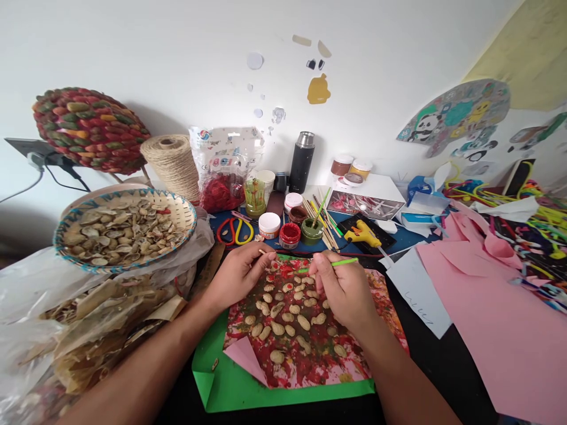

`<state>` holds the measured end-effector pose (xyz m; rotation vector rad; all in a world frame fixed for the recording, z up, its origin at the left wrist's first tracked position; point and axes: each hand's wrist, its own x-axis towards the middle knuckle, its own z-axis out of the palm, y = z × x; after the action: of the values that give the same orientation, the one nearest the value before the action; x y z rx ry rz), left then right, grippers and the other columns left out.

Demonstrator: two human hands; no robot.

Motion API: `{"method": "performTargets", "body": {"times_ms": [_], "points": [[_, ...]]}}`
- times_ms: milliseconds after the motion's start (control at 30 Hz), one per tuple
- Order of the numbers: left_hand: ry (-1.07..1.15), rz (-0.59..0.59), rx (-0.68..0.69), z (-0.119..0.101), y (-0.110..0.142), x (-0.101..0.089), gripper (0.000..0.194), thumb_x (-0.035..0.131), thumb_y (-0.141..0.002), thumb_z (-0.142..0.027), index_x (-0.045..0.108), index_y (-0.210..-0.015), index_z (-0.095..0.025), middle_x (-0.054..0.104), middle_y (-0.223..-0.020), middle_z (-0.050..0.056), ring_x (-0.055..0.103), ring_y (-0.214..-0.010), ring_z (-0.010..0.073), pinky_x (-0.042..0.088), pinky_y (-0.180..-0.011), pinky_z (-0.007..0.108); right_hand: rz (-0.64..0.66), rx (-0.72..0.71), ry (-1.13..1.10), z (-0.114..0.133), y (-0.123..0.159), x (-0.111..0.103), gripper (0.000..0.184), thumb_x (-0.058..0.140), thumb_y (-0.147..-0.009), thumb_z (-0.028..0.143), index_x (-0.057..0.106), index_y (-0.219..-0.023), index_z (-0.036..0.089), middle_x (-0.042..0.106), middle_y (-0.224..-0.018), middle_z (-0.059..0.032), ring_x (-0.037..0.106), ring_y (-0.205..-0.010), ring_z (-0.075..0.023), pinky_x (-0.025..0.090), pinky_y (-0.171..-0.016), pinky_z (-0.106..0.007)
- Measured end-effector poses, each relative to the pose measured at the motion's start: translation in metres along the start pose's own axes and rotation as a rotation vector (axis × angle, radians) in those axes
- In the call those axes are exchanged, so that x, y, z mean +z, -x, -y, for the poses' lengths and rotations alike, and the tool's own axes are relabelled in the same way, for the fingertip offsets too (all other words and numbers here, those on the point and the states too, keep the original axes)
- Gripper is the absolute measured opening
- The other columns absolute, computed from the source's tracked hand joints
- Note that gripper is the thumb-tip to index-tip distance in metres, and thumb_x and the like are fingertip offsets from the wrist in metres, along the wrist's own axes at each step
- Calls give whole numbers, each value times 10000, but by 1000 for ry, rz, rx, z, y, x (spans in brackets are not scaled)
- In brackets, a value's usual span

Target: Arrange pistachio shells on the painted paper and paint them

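My right hand [344, 289] is closed round a green paintbrush [345, 261], its tip pointing left over red paint on a stained sheet of paper [319, 366]. Across from it, my left hand [241, 273] is closed in a pinch at the sheet's far left edge. A thin pale stick [263, 252] shows between those fingers; its far end is hard to make out. Several peanuts in their shells [303, 322] lie spread between the hands, a few marked with red. Beyond the sheet stand open jars of red paint [289, 235] and green paint [312, 231], the latter with a brush in it.
Green paper [208, 354] lies under the sheet. At left is a basket of shells [188, 221] above plastic bags. Scissors [235, 231], a black flask [302, 162] and a yellow glue gun [364, 234] stand or lie behind. Pink paper [509, 330] covers the right side.
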<state>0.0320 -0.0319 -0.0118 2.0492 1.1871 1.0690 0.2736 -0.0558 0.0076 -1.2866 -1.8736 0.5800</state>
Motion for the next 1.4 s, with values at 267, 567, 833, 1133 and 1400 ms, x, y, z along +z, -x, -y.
{"method": "performTargets", "body": {"times_ms": [267, 567, 833, 1133, 1400], "points": [[96, -105, -62, 4, 2, -4, 402, 527, -1083, -484, 670, -853, -187, 703, -806, 15, 640, -739, 154, 496, -726, 252, -62, -40, -120, 1, 3, 0, 485, 414, -1154, 458, 639, -793, 226, 559, -507, 42, 575, -466, -145, 428, -563, -271], [-57, -80, -6, 3, 1, -12, 389, 512, -1086, -438, 625, -811, -188, 627, -726, -12, 567, -671, 137, 444, -676, 249, -19, 4, -174, 1, 4, 5, 519, 403, -1146, 526, 684, -834, 222, 632, -630, 1, 625, -533, -153, 465, -531, -254], [-73, 18, -5, 4, 1, -5, 389, 487, -1097, -426, 671, -839, -200, 739, -832, 34, 667, -770, 178, 483, -765, 285, 102, 15, -158, 0, 4, 12, 483, 392, -1149, 524, 691, -914, 226, 702, -733, -17, 664, -585, -159, 500, -568, -248], [-43, -19, -9, 3, 1, -8, 380, 509, -1087, -423, 663, -825, -196, 712, -788, 11, 644, -733, 159, 473, -728, 260, 67, 65, -171, -1, 4, 10, 506, 396, -1145, 546, 661, -858, 225, 645, -637, 4, 645, -547, -160, 481, -542, -247], [-48, -129, -34, 8, -2, -5, 405, 507, -1087, -484, 677, -863, -192, 717, -822, 26, 644, -754, 170, 489, -736, 269, 122, 45, -130, 0, 4, 12, 497, 376, -1145, 540, 662, -883, 229, 675, -657, -4, 656, -554, -167, 478, -535, -253]]}}
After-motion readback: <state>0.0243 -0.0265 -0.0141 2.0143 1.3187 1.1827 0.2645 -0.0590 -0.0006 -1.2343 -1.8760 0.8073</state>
